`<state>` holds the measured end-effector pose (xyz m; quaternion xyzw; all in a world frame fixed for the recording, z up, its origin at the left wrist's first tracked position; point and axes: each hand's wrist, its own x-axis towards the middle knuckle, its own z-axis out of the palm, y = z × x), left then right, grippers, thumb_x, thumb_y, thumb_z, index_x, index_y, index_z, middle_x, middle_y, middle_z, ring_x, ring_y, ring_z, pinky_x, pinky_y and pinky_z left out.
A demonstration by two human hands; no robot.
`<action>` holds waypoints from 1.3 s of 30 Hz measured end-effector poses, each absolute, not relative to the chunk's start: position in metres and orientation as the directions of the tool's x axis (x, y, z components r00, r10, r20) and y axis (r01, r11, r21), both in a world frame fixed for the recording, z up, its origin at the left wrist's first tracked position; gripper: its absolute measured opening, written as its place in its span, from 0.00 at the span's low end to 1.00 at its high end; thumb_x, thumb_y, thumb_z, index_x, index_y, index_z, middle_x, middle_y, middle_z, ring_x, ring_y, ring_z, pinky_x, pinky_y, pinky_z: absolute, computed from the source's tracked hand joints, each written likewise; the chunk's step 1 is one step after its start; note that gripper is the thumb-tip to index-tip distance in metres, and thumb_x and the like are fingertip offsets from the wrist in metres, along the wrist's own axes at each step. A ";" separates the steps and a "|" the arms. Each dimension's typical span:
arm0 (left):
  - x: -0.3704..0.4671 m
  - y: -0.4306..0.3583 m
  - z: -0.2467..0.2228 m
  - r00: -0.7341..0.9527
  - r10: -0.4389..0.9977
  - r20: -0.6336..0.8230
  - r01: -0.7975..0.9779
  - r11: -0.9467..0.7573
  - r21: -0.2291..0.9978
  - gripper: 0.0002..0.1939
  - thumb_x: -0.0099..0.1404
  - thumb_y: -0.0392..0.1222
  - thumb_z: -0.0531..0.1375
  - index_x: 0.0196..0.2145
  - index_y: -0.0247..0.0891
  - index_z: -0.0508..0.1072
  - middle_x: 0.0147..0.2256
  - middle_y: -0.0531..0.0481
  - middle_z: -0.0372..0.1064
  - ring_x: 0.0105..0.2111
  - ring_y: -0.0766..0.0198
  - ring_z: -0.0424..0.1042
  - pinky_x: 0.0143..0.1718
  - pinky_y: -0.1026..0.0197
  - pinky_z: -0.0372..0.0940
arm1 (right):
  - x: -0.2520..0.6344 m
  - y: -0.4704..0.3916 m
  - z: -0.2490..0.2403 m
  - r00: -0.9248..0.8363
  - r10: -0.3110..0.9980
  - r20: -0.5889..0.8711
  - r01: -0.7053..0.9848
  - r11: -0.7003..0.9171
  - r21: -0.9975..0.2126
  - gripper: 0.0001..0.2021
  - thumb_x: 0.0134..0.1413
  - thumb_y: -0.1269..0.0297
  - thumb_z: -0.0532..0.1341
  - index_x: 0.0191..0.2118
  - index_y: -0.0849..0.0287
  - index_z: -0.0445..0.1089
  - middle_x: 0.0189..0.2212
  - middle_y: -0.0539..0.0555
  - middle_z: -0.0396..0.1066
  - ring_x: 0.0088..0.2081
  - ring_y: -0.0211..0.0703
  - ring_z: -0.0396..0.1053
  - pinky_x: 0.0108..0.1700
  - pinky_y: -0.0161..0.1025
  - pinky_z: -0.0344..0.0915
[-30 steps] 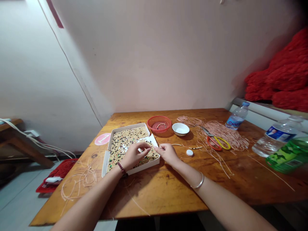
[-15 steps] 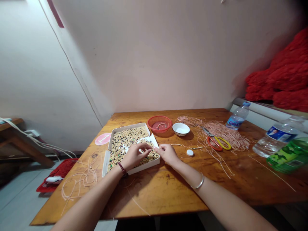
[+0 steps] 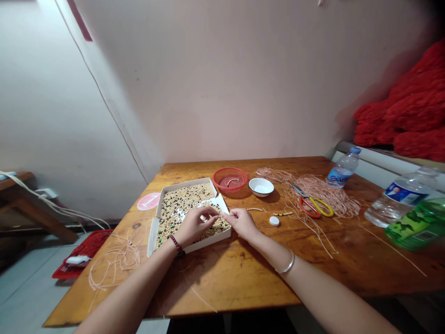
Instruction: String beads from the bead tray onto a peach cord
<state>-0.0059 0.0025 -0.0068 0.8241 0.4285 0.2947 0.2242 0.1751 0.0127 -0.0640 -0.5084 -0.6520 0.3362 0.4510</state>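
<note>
A shallow white cardboard tray (image 3: 207,241) holds many small beads (image 3: 184,197), mostly cream with black and a few coloured ones. Over its near right part is my left hand (image 3: 197,225), thumb and fingertips pinched together; whatever they hold is too small to make out. Beside the tray's right corner, my right hand (image 3: 245,224) is closed, its fingertips close to those of the left. A beaded string (image 3: 255,209) runs out from behind the right hand, which appears to pinch it. Another short beaded length (image 3: 283,214) lies further right.
Behind the tray stand a red mesh basket (image 3: 222,182) and a white bowl (image 3: 261,186). A white cap (image 3: 274,221), scissors (image 3: 314,204) and a pile of pink cords (image 3: 333,197) lie to the right, near several bottles (image 3: 399,197). Loose cords (image 3: 116,262) lie at left.
Hardly anything differs. Both hands keep the same place and pinched pose, and the view has shifted very slightly.
</note>
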 end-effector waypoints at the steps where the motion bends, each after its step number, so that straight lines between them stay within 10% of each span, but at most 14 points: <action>1: -0.006 0.003 -0.007 0.459 0.838 0.294 0.572 -0.532 0.624 0.12 0.64 0.46 0.56 0.35 0.38 0.75 0.32 0.50 0.74 0.29 0.67 0.69 0.28 0.68 0.64 | 0.175 0.013 -0.064 -0.076 0.967 0.244 0.360 0.255 -0.897 0.24 0.48 0.47 0.57 0.16 0.58 0.50 0.14 0.44 0.46 0.19 0.31 0.46 0.22 0.32 0.44; 39: -0.007 0.004 -0.010 0.448 0.843 0.299 0.602 -0.531 0.596 0.11 0.63 0.47 0.57 0.38 0.40 0.74 0.34 0.50 0.74 0.30 0.66 0.70 0.30 0.66 0.64 | 0.174 0.013 -0.067 -0.079 0.967 0.242 0.360 0.254 -0.898 0.24 0.49 0.45 0.56 0.15 0.58 0.52 0.15 0.45 0.48 0.20 0.32 0.48 0.23 0.32 0.45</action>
